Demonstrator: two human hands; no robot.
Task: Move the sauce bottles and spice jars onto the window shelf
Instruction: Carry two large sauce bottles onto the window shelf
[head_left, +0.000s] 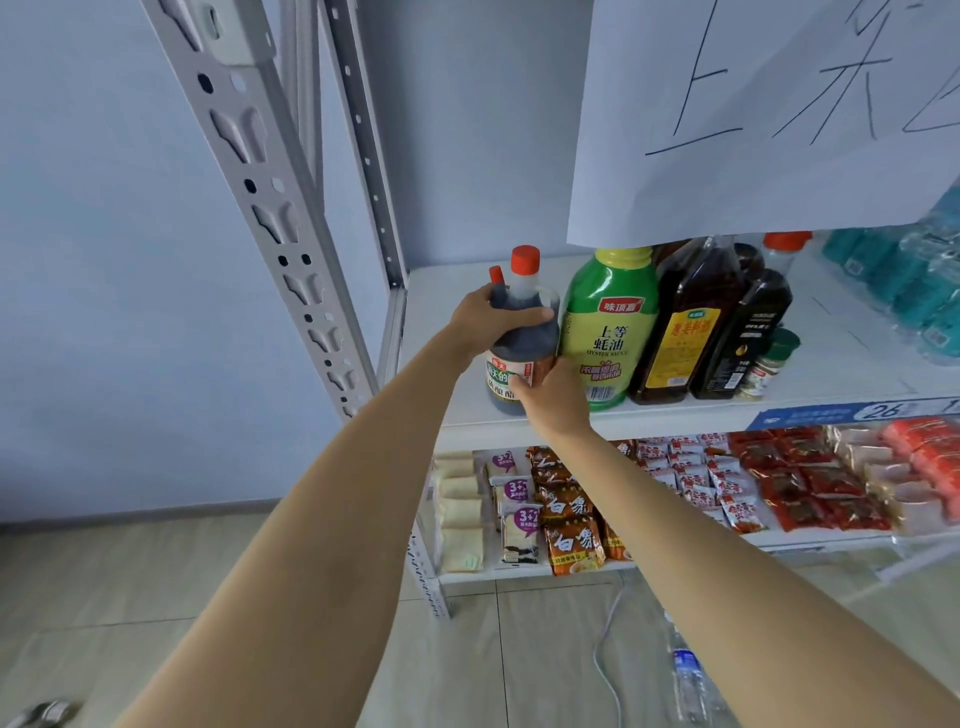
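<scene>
A dark vinegar bottle (522, 340) with a red cap stands at the left end of the white shelf (852, 358). My left hand (485, 319) grips its shoulder, thumb across the front. My right hand (553, 397) holds its lower part at the label. A second red cap (496, 274) peeks out behind it. To the right stand a green oyster sauce bottle (610, 327), two dark brown bottles (685, 322) (743, 338) and a small green-lidded spice jar (771, 364).
A paper sign (753, 114) hangs over the shelf's upper part. Blue water bottles (914, 280) fill the shelf's right end. Snack packets (675, 488) lie on the lower shelf. The rack's perforated upright (270, 197) rises at left. A plastic bottle (688, 680) and a cable lie on the floor.
</scene>
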